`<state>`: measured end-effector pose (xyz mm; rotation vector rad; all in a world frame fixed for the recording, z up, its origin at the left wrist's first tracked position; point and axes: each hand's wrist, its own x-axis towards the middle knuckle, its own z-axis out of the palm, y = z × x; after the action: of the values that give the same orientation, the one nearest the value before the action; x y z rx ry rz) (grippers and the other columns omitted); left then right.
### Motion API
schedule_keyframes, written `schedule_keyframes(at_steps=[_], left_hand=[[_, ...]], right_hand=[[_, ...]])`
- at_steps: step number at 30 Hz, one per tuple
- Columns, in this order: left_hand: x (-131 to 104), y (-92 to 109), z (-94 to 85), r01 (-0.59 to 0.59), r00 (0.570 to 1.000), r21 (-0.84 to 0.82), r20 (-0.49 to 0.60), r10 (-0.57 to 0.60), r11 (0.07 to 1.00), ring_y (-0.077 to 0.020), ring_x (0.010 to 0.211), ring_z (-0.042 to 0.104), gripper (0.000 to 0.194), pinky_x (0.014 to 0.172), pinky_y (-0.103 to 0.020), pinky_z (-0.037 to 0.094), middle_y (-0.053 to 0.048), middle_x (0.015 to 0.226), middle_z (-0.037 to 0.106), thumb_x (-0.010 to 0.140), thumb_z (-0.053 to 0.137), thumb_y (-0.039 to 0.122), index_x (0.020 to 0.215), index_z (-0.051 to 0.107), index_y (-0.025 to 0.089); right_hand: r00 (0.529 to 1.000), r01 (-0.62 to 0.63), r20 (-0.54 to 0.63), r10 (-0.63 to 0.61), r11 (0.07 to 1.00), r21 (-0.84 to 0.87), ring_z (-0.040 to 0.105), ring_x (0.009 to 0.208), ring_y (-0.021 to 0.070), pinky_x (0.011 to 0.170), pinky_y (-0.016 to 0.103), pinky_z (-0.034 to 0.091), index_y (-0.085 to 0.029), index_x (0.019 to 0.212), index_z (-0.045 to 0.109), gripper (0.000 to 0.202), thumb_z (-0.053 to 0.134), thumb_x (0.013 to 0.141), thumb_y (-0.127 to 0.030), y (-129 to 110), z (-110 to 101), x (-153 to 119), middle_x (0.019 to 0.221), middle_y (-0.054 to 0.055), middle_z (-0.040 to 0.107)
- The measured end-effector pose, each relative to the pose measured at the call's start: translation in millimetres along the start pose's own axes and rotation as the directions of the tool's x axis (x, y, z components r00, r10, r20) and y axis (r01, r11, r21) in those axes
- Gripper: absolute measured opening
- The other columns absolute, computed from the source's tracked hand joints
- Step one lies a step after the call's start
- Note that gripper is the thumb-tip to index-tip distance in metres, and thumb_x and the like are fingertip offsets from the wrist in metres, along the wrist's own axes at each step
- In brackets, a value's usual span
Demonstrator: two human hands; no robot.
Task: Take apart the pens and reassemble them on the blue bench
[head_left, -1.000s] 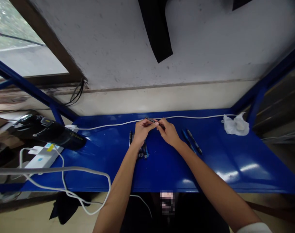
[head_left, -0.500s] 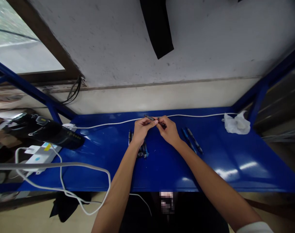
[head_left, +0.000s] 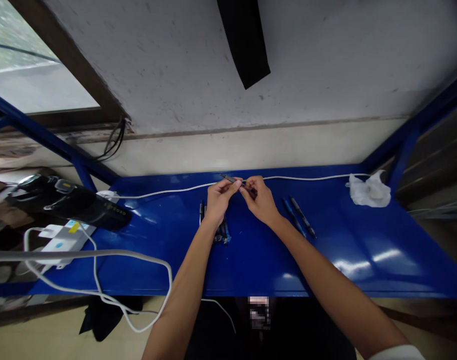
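- Because both hands pinch one thin dark pen by the fingertips alone, above the far part of the blue table, a slip looks like the likeliest trouble: if either pinch loosens while the hands pull or twist against each other, the pen or a small part of it could drop and roll.
- Should a piece fall, it might land among the loose pens lying just under the left wrist, where dark parts would be hard to pick out.
- Where the white cable runs along the far edge just behind the hands, a knuckle could catch it and drag it.
- Left hand: fingers closed together on the pen's left portion, thumb against forefinger; the tip sticks out to the far left beyond them.
- Right hand: fingers clamped on the pen's right end, which is mostly hidden under them, so whether it is one piece or two there I cannot tell.
- Between the two pinches only a short stretch of the pen shows, lifted clear of the table.
- Two more pens lie to the right of the right hand, apart from it; a crumpled white bag sits far right.
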<state>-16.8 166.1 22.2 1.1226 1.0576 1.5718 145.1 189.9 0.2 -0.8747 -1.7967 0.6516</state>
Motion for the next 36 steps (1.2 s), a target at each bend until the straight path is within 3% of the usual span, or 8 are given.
schedule_keyframes(at_steps=[3, 13, 16, 21, 25, 29, 33, 36], left_hand=[[0.0, -1.4, -0.3, 0.000, 1.000, 0.003, 0.002, 0.000, 1.000, -0.0203, 0.094, 0.074, 0.022, 0.092, -0.034, 0.057, -0.007, 0.111, 0.084, 0.085, 0.091, 0.042, 0.098, 0.089, 0.023], [0.5, -3.3, -2.3, 0.023, 1.000, -0.019, -0.020, -0.023, 1.000, -0.0193, 0.093, 0.072, 0.026, 0.087, -0.033, 0.056, -0.006, 0.108, 0.083, 0.086, 0.091, 0.044, 0.104, 0.089, 0.025], [0.5, -3.3, -1.9, 0.028, 0.999, -0.026, -0.027, -0.028, 0.999, -0.0190, 0.091, 0.072, 0.026, 0.087, -0.033, 0.056, -0.005, 0.105, 0.083, 0.085, 0.091, 0.044, 0.103, 0.089, 0.025], [0.7, -3.4, -1.3, 0.036, 0.999, -0.032, -0.034, -0.037, 0.999, -0.0188, 0.092, 0.072, 0.027, 0.086, -0.032, 0.055, -0.006, 0.109, 0.083, 0.086, 0.091, 0.045, 0.103, 0.089, 0.024], [1.5, -4.5, -1.9, 0.036, 0.998, -0.059, -0.044, -0.038, 0.998, -0.0198, 0.094, 0.072, 0.027, 0.086, -0.033, 0.056, -0.006, 0.111, 0.083, 0.086, 0.090, 0.046, 0.102, 0.088, 0.025], [1.8, -5.9, -2.5, 0.044, 0.997, -0.072, -0.057, -0.049, 0.996, -0.0197, 0.095, 0.073, 0.025, 0.084, -0.032, 0.056, -0.007, 0.114, 0.083, 0.087, 0.090, 0.046, 0.101, 0.088, 0.025], [1.7, -5.8, -1.6, 0.044, 0.997, -0.102, -0.057, -0.050, 0.994, -0.0184, 0.094, 0.072, 0.023, 0.084, -0.031, 0.055, -0.006, 0.113, 0.083, 0.087, 0.090, 0.045, 0.099, 0.089, 0.025], [1.4, -4.4, -0.7, 0.052, 0.996, -0.108, -0.070, -0.060, 0.993, -0.0181, 0.092, 0.071, 0.022, 0.084, -0.031, 0.055, -0.007, 0.115, 0.083, 0.086, 0.090, 0.045, 0.096, 0.088, 0.025]], right_hand=[[0.999, 0.044, 0.027, -0.043, 0.999, -0.020, 0.065, 0.088, 0.0224, 0.084, 0.037, 0.054, -0.026, 0.107, 0.062, 0.021, 0.054, 0.112, -0.044, 2.6, 0.3, 0.4, 0.098, 0.005, 0.068], [0.997, 0.026, 0.069, -0.025, 1.000, -0.012, 0.068, 0.084, 0.0218, 0.083, 0.037, 0.053, -0.025, 0.111, 0.064, 0.026, 0.047, 0.115, -0.045, 2.1, -1.0, 1.2, 0.096, 0.005, 0.072], [0.999, 0.004, 0.036, -0.004, 1.000, 0.007, 0.069, 0.087, 0.0228, 0.084, 0.037, 0.055, -0.026, 0.118, 0.063, 0.026, 0.056, 0.111, -0.050, 0.9, -1.4, 1.7, 0.100, 0.006, 0.073], [0.997, 0.052, 0.058, -0.051, 0.999, -0.011, 0.067, 0.085, 0.0222, 0.085, 0.037, 0.054, -0.026, 0.107, 0.065, 0.030, 0.044, 0.115, -0.046, -0.8, -1.4, 2.3, 0.093, 0.005, 0.069], [1.000, -0.007, 0.027, 0.007, 1.000, 0.004, 0.068, 0.085, 0.0227, 0.083, 0.036, 0.055, -0.026, 0.118, 0.063, 0.027, 0.061, 0.108, -0.052, -0.7, -1.2, 1.6, 0.099, 0.005, 0.072], [0.997, 0.010, 0.077, -0.009, 1.000, -0.004, 0.068, 0.084, 0.0219, 0.084, 0.036, 0.055, -0.026, 0.106, 0.066, 0.031, 0.045, 0.115, -0.048, -0.5, -1.7, 1.3, 0.093, 0.005, 0.073], [0.999, -0.022, 0.027, 0.022, 1.000, 0.021, 0.069, 0.081, 0.0213, 0.079, 0.035, 0.055, -0.026, 0.116, 0.064, 0.027, 0.059, 0.109, -0.052, -0.6, -1.5, 1.3, 0.096, 0.004, 0.073], [0.999, -0.009, 0.036, 0.009, 1.000, -0.005, 0.069, 0.081, 0.0214, 0.080, 0.035, 0.054, -0.026, 0.107, 0.066, 0.027, 0.056, 0.110, -0.052, -1.4, -2.2, 1.6, 0.093, 0.004, 0.073]])
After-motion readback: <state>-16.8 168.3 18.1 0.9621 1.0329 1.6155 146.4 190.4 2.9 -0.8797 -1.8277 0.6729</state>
